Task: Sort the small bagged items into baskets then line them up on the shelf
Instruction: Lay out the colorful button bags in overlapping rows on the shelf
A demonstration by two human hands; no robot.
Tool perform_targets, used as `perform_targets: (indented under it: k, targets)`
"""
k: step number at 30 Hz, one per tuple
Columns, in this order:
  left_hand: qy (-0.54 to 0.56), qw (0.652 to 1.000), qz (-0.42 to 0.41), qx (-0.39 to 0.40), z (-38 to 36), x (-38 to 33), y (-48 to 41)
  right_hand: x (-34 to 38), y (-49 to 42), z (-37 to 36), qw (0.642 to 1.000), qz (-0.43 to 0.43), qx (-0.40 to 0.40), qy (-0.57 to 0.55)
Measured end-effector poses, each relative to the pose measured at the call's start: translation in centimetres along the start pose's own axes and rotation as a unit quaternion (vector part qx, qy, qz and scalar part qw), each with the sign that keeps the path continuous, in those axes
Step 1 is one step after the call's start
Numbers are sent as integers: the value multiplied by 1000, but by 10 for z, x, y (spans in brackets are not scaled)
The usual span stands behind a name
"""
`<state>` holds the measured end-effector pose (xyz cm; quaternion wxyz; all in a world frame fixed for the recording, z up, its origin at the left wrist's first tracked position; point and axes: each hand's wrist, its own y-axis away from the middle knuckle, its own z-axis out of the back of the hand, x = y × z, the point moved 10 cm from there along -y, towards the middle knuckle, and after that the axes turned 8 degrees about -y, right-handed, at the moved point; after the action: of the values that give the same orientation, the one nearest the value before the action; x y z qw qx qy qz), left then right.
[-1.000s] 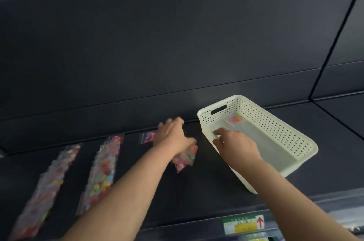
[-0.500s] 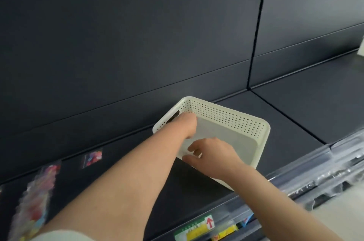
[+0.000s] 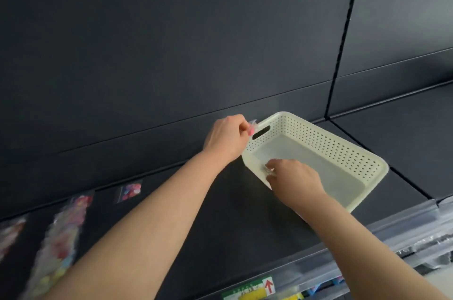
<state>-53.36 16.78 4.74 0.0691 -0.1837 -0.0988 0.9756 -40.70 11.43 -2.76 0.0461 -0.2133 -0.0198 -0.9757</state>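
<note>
A cream perforated basket (image 3: 326, 137) sits on the dark shelf (image 3: 245, 226), its slotted handle end facing left. My left hand (image 3: 226, 137) hovers just outside that end, fingers curled, pinching a small clear bag with pink pieces (image 3: 251, 128). My right hand (image 3: 295, 177) reaches into the basket's near-left corner, and its fingertips pinch a small clear bag (image 3: 267, 171) against the basket floor. The rest of the basket floor shows bare.
One small bag of red and blue pieces (image 3: 130, 191) lies alone on the shelf to the left. A long row of overlapping bags (image 3: 65, 231) and another row (image 3: 9, 233) lie farther left. A label strip (image 3: 250, 291) runs along the shelf's front edge.
My left hand has drawn back from over the basket to just outside its handle end, still pinching a bag. My right hand stays in the basket's near corner. The view has shifted.
</note>
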Motion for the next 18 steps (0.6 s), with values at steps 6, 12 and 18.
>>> perform_targets:
  k: [6, 12, 18]
  targets:
    - [-24, 996, 90, 18, 19, 87, 54, 70, 1, 6, 986, 113, -118, 35]
    - [49, 980, 171, 84, -7, 182, 129, 136, 10, -82, 978, 204, 39, -20]
    - [103, 966, 222, 82, -20, 218, 168, 172, 29, -125, 964, 253, 80, -34]
